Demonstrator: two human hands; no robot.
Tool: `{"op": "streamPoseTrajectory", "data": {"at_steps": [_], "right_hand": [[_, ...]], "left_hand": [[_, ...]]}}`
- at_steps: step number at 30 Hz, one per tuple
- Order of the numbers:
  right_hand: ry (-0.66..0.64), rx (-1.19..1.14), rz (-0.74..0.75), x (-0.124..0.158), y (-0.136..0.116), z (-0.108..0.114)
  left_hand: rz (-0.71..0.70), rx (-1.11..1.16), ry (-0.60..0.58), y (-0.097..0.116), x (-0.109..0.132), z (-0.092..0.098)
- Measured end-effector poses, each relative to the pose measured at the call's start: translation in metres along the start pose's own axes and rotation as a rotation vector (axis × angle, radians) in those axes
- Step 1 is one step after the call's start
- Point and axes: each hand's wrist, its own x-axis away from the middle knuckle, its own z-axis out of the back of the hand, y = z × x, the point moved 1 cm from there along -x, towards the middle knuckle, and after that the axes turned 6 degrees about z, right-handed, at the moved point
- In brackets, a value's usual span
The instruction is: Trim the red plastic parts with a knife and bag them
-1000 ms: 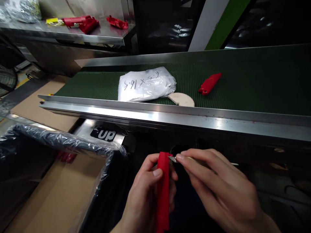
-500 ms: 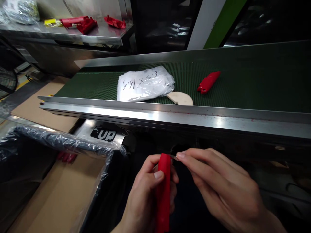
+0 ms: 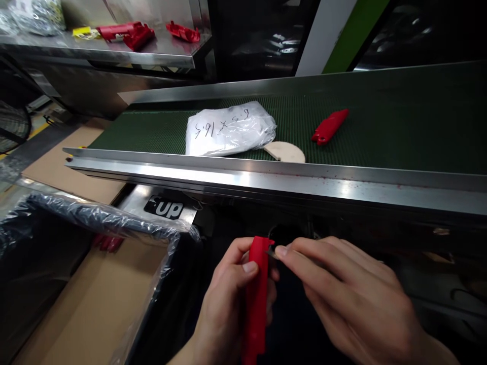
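Observation:
A long red plastic part point(image 3: 256, 299) stands nearly upright in my left hand point(image 3: 228, 294), thumb on its near face and fingers behind it. My right hand point(image 3: 350, 294) is closed in a pinch on a small thin metal blade point(image 3: 271, 253), whose tip meets the right edge of the part near its top. Most of the blade's grip is hidden by my fingers. On the green conveyor belt beyond lies a similar red plastic piece point(image 3: 330, 126).
A plastic-wrapped white packet point(image 3: 230, 129) and a beige disc point(image 3: 285, 152) lie on the belt point(image 3: 399, 126), behind its metal rail point(image 3: 228, 175). A lined bin point(image 3: 114, 220) stands at left. Red parts point(image 3: 139, 35) rest on a steel shelf point(image 3: 163, 58).
The red part has turned slightly, so a notched bit of its top right edge now shows. My right hand with the blade has shifted slightly down along that edge.

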Motion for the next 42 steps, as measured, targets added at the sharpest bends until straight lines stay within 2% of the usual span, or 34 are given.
{"op": "streamPoseTrajectory", "data": {"at_steps": [7, 16, 22, 30, 37, 42], "right_hand": [[-0.017, 0.013, 0.039, -0.002, -0.009, 0.001], [-0.046, 0.025, 0.039, 0.006, -0.021, -0.003], [-0.039, 0.107, 0.087, 0.005, -0.026, -0.001], [0.015, 0.106, 0.089, 0.003, -0.037, -0.005], [0.084, -0.054, -0.032, 0.024, -0.027, 0.006], [0.155, -0.131, -0.191, 0.018, -0.031, 0.003]], "left_hand": [[0.028, 0.034, 0.014, 0.005, 0.0, 0.001], [-0.019, 0.002, -0.017, 0.02, -0.006, -0.004], [-0.079, 0.031, -0.043, 0.026, -0.012, -0.007], [-0.083, 0.033, -0.064, 0.032, -0.016, -0.008], [-0.109, 0.012, -0.022, 0.039, -0.018, -0.008], [-0.117, -0.102, 0.037, 0.033, -0.015, -0.006]]}}
